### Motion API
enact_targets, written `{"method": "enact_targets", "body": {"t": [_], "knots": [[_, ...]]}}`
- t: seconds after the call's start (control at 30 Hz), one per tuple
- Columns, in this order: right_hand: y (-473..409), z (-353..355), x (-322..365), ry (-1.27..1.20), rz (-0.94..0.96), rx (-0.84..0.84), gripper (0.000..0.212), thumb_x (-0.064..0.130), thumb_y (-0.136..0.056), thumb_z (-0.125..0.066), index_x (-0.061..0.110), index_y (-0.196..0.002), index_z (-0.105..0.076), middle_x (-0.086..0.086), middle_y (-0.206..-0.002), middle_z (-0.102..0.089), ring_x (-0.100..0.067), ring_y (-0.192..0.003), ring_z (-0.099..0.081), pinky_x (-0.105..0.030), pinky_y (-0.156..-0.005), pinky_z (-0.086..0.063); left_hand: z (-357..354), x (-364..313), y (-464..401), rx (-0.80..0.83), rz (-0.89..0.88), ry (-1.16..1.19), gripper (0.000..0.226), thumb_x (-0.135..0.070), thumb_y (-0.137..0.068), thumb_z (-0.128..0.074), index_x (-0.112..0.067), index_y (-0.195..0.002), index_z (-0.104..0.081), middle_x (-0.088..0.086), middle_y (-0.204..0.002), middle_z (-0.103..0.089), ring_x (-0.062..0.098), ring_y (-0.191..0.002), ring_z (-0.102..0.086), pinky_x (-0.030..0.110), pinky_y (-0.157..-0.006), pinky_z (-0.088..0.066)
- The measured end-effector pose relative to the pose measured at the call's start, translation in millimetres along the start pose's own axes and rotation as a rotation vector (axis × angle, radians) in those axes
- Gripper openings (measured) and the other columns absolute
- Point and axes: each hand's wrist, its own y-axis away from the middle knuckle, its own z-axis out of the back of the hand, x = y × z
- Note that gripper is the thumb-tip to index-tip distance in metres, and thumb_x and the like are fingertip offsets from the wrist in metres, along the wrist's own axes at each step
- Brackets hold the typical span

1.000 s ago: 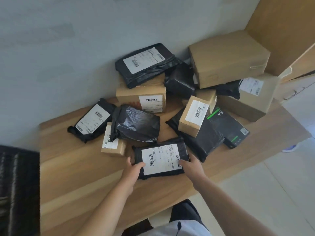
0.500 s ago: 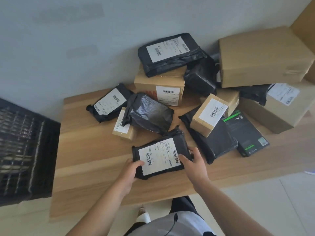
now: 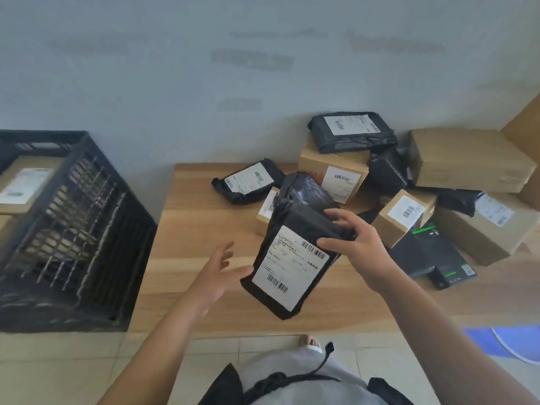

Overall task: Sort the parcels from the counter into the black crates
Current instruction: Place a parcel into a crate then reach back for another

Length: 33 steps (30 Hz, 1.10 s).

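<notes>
From the head camera, the right hand (image 3: 358, 248) holds a black parcel (image 3: 295, 258) lifted off the desk (image 3: 187, 229), thumb on its white label and fingers curled over its upper edge; that grip is firm on the parcel's right side. The parcel hangs tilted, its lower corner pointing toward the desk's near edge. The left hand (image 3: 217, 271) has a wide, loose grip, fingers spread, its thumb at the parcel's lower left edge; whether it touches I cannot tell.

A bare strip of desk runs from the left edge to the hands, with open wood in front of the pile. The black crate (image 3: 73, 229) stands just beside the desk's left end, its top open, a brown box with a label (image 3: 24, 185) inside it.

The remaining parcels crowd the back and right of the desk: a black bag (image 3: 248, 182), a labelled carton (image 3: 336, 173) with another black bag (image 3: 350, 131) on top, a small box (image 3: 403, 216), and a large carton (image 3: 467, 159) by the wall.
</notes>
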Motion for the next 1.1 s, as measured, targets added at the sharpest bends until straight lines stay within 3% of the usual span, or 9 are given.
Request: {"method": "enact_targets", "body": {"t": [0.1,0.17,0.23,0.43,0.6,0.77,0.9,1.0,1.1], "knots": [[12,-22,38,0.0,0.08,0.102,0.053,0.005,-0.082,-0.081,0.028,-0.127,-0.066,-0.006,-0.114,-0.073,-0.022,-0.097,-0.075,-0.033,-0.079,-0.061,29,-14,31,0.181,-0.099,-0.02,0.088,-0.055,-0.071,-0.087,-0.049,-0.145,-0.039,-0.017,-0.148,-0.047,0.005,-0.136,-0.046,0.032,-0.099,-0.044],[18,-40,58,-0.035,0.111,0.167,0.05,0.002,-0.082,-0.079,0.025,-0.126,-0.068,-0.012,-0.114,-0.071,-0.027,-0.095,-0.076,-0.031,-0.075,-0.061,40,-20,51,0.252,-0.142,0.027,0.08,-0.041,-0.078,-0.087,-0.044,-0.144,-0.042,-0.018,-0.143,-0.057,0.003,-0.128,-0.057,0.031,-0.098,-0.049],[24,-59,74,-0.055,0.129,0.221,0.051,0.004,-0.08,-0.08,0.024,-0.126,-0.068,-0.012,-0.111,-0.073,-0.032,-0.095,-0.076,-0.033,-0.074,-0.06,49,-18,71,0.281,-0.164,0.107,0.073,-0.026,-0.079,-0.085,-0.036,-0.141,-0.048,-0.011,-0.134,-0.068,0.012,-0.121,-0.066,0.041,-0.1,-0.054],[45,-120,91,-0.098,0.153,0.262,0.061,0.021,-0.071,-0.082,0.025,-0.13,-0.065,-0.017,-0.12,-0.073,-0.031,-0.098,-0.075,-0.037,-0.077,-0.057,76,9,125,0.167,-0.146,0.31,0.058,-0.007,-0.084,-0.079,-0.021,-0.134,-0.055,0.0,-0.121,-0.075,0.024,-0.109,-0.074,0.044,-0.09,-0.061],[66,-151,89,-0.138,0.163,0.329,0.068,0.021,-0.081,-0.081,0.027,-0.143,-0.053,-0.01,-0.123,-0.073,-0.028,-0.109,-0.072,-0.046,-0.091,-0.056,95,26,163,0.0,-0.179,0.356,0.05,-0.01,-0.086,-0.079,-0.022,-0.131,-0.059,-0.004,-0.12,-0.076,0.022,-0.106,-0.075,0.049,-0.093,-0.061],[91,-164,79,-0.075,0.173,0.488,0.093,0.035,-0.064,-0.086,0.038,-0.148,-0.046,0.002,-0.131,-0.07,-0.021,-0.119,-0.069,-0.047,-0.095,-0.056,116,42,194,-0.129,-0.247,0.514,0.059,-0.016,-0.076,-0.081,-0.019,-0.131,-0.061,0.001,-0.125,-0.074,0.026,-0.11,-0.073,0.046,-0.089,-0.059],[108,-180,67,0.007,0.176,0.631,0.077,0.023,-0.073,-0.081,0.037,-0.143,-0.053,0.0,-0.128,-0.072,-0.024,-0.117,-0.07,-0.043,-0.096,-0.055,125,48,212,-0.184,-0.283,0.552,0.056,-0.016,-0.075,-0.078,-0.018,-0.129,-0.062,0.001,-0.124,-0.075,0.026,-0.111,-0.073,0.046,-0.09,-0.058],[113,-191,61,-0.001,0.154,0.662,0.071,0.014,-0.076,-0.082,0.034,-0.139,-0.058,-0.001,-0.125,-0.074,-0.024,-0.112,-0.073,-0.042,-0.094,-0.057,126,52,219,-0.211,-0.279,0.569,0.057,-0.017,-0.075,-0.078,-0.016,-0.13,-0.063,0.003,-0.125,-0.074,0.029,-0.111,-0.073,0.051,-0.092,-0.058],[112,-197,59,0.015,0.117,0.68,0.06,0.011,-0.082,-0.079,0.031,-0.135,-0.06,0.001,-0.123,-0.074,-0.021,-0.11,-0.074,-0.04,-0.092,-0.058,127,56,220,-0.224,-0.265,0.556,0.062,-0.021,-0.074,-0.08,-0.017,-0.132,-0.061,0.002,-0.126,-0.074,0.027,-0.112,-0.073,0.047,-0.089,-0.059]]}}
